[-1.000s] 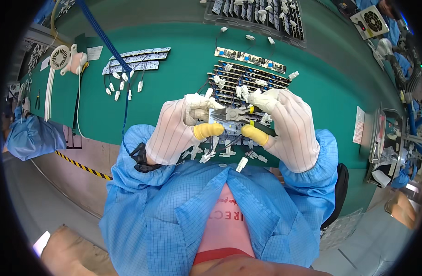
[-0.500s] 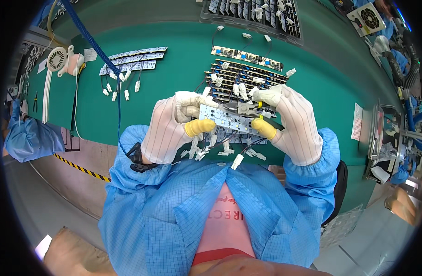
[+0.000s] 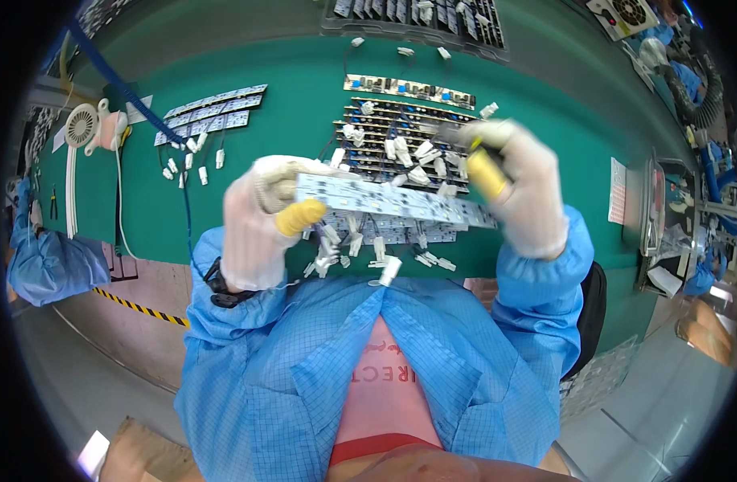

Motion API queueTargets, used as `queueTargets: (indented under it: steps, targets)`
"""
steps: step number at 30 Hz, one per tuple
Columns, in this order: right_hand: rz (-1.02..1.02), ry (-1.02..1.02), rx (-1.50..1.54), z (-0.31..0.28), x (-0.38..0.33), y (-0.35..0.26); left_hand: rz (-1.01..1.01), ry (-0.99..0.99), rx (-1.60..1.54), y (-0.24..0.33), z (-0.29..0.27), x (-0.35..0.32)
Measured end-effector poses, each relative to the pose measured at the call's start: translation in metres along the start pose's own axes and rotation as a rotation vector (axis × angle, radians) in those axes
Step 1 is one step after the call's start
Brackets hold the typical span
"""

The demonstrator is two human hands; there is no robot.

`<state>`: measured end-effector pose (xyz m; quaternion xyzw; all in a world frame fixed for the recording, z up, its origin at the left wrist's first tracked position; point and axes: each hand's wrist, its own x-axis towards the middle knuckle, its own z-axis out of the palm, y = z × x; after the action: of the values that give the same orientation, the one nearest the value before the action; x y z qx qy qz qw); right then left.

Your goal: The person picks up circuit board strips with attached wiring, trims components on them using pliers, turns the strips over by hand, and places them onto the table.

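- LED strip (image 3: pixel 393 199) is held level between both hands, above the green mat (image 3: pixel 288 120).
- Left hand (image 3: pixel 260 221): fingers pinched on its left end.
- Right hand (image 3: pixel 517 189): fingers closed on its right end.

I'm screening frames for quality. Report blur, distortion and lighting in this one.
Head view: strong fisheye, the green table edge bows and the corners go black; right hand slightly motion-blurred, left hand and the strip they hold sharper; lighting even and bright, no harsh glare.

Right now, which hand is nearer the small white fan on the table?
Left. The left hand holds the near end of the light strip, closer to the fan; the right hand grips the far end.
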<state>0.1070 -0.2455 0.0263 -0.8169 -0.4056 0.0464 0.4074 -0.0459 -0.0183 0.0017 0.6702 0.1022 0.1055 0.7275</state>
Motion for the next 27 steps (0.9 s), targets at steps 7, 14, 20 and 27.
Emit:
queueTargets:
  steps: [7,14,20,27]
  targets:
    - [0.23,0.245,-0.959,-0.042,-0.039,0.136,0.134,0.282,0.144,-0.007,-0.023,0.002]
    - [0.238,0.216,-1.194,-0.034,-0.058,0.13,0.088,0.314,0.15,-0.006,-0.028,0.004]
    - [0.405,-0.156,0.778,-0.024,-0.032,0.003,0.123,0.355,0.06,-0.009,-0.026,0.003]
    - [0.426,0.142,0.835,0.002,-0.013,-0.023,0.239,0.14,-0.137,-0.008,-0.019,-0.004]
